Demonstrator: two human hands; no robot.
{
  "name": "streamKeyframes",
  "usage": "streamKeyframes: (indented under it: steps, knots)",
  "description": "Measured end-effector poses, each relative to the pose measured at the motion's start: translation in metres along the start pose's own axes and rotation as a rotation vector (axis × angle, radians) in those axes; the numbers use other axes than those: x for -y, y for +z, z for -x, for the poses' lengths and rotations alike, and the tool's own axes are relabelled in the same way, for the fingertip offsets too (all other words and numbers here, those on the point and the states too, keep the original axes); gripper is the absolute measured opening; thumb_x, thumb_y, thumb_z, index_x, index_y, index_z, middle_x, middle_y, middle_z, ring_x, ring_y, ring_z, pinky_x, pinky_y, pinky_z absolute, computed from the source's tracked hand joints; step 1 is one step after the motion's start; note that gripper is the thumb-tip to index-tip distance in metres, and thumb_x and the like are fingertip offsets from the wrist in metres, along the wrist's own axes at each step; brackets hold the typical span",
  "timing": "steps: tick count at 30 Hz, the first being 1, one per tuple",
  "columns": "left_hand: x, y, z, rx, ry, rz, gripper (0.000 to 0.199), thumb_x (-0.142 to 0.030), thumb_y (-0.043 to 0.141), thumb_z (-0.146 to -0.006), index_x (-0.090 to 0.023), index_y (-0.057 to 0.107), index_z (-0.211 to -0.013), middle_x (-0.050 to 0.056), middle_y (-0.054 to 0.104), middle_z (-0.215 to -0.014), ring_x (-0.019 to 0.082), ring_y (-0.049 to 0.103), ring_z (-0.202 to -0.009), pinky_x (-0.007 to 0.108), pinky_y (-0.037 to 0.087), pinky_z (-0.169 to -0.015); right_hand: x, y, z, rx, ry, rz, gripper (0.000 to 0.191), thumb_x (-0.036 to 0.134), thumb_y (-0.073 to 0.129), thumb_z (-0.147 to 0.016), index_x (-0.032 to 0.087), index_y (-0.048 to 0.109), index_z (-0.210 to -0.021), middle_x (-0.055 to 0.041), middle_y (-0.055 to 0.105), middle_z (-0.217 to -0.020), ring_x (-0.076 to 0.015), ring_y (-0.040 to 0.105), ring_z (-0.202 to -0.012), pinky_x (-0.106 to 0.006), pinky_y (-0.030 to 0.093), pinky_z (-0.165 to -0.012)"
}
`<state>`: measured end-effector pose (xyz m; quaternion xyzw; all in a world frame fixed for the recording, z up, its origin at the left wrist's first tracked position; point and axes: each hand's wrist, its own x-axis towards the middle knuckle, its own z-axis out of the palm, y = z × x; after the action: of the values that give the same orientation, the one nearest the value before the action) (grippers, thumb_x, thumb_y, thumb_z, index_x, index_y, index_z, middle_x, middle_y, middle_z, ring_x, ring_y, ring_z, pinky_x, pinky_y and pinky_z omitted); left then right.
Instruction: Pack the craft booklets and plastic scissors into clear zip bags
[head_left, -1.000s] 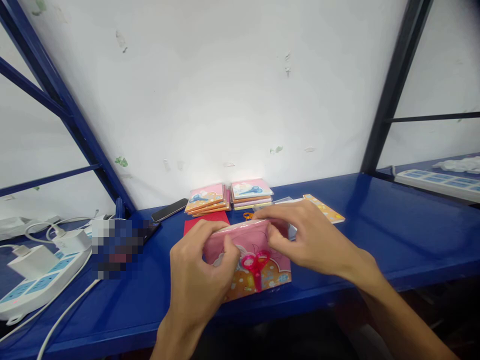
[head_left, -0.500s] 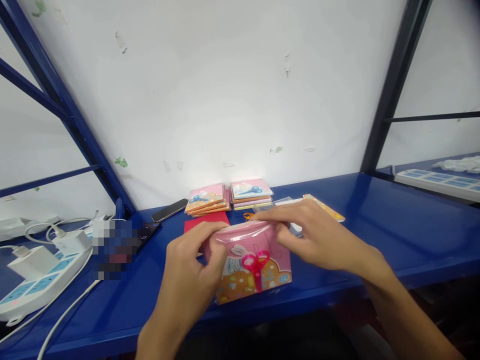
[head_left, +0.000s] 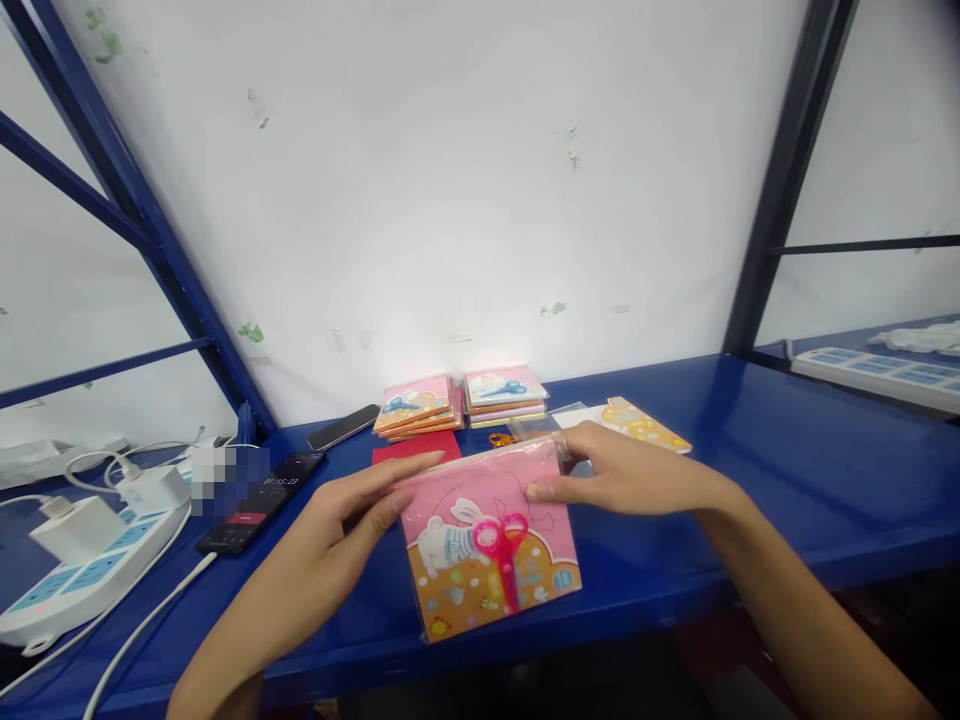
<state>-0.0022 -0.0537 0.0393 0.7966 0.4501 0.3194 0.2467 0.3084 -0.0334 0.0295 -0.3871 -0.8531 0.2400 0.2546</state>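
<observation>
I had the packet (head_left: 469,585), scissors (head_left: 509,583) facing me, tilted near the table's (head_left: 757,470) front edge, left hand (head_left: 334,530) and right hand (head_left: 641,475) pinching its upper corners, probably to steady it; stacks (head_left: 506,387) sat behind, presumably clear of my work.

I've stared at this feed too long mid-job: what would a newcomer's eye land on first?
Probably the bright pink scissors on the front of the pink-and-orange packet, which the left hand and right hand hold by its upper part, near the front of the blue table. Next, perhaps, the two stacks of packets by the white wall, and the lit phone at left.
</observation>
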Motion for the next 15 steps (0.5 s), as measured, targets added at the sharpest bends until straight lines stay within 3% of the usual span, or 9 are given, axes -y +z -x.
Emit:
streamKeyframes:
  steps: [2,6,9,12,15]
  knots:
    - [0.000,0.001,-0.001,-0.003,-0.004,0.021,0.035,-0.048,0.052,-0.098,-0.042,0.069,-0.128,-0.007,0.067,-0.138,0.024,0.058,-0.132,0.035,0.044,-0.112,-0.007,0.005,-0.003,-0.001,0.040,-0.014,0.042,0.059,0.062,-0.091,0.019,0.060,-0.078,0.0008,0.056,-0.071,-0.0137,0.047,-0.063,-0.027,0.036,-0.055]
    - [0.002,0.005,-0.002,0.000,-0.018,0.108,0.039,-0.048,0.052,-0.098,-0.035,0.068,-0.131,0.000,0.066,-0.139,0.027,0.059,-0.130,0.037,0.048,-0.108,-0.012,0.012,-0.007,0.011,0.060,-0.120,0.046,0.060,0.065,-0.089,0.021,0.048,-0.071,0.0052,0.039,-0.065,-0.0111,0.034,-0.058,-0.026,0.025,-0.051]
    - [0.009,0.000,-0.002,-0.099,-0.061,0.151,0.050,-0.051,0.056,-0.096,-0.033,0.055,-0.142,0.006,0.064,-0.140,0.027,0.066,-0.119,0.036,0.056,-0.096,-0.008,0.009,-0.017,-0.066,0.080,-0.127,0.051,0.059,0.066,-0.088,0.022,0.038,-0.066,0.0064,0.031,-0.061,-0.0104,0.028,-0.055,-0.027,0.021,-0.049]
    - [0.017,-0.015,0.002,-0.328,-0.090,0.077,0.056,-0.053,0.056,-0.094,-0.034,0.046,-0.146,0.008,0.067,-0.131,0.025,0.072,-0.101,0.036,0.059,-0.086,-0.005,-0.005,-0.046,-0.069,0.055,-0.219,0.045,0.059,0.067,-0.087,0.021,0.049,-0.070,0.0032,0.048,-0.063,-0.0113,0.041,-0.056,-0.026,0.033,-0.052]
    - [0.020,-0.032,0.009,-0.469,-0.115,0.076,0.054,-0.055,0.058,-0.092,-0.031,0.050,-0.140,0.008,0.069,-0.121,0.024,0.074,-0.094,0.036,0.060,-0.080,-0.008,-0.021,-0.099,-0.048,0.001,-0.317,0.044,0.062,0.063,-0.089,0.018,0.065,-0.085,-0.0092,0.072,-0.089,-0.0172,0.063,-0.076,-0.029,0.049,-0.069]
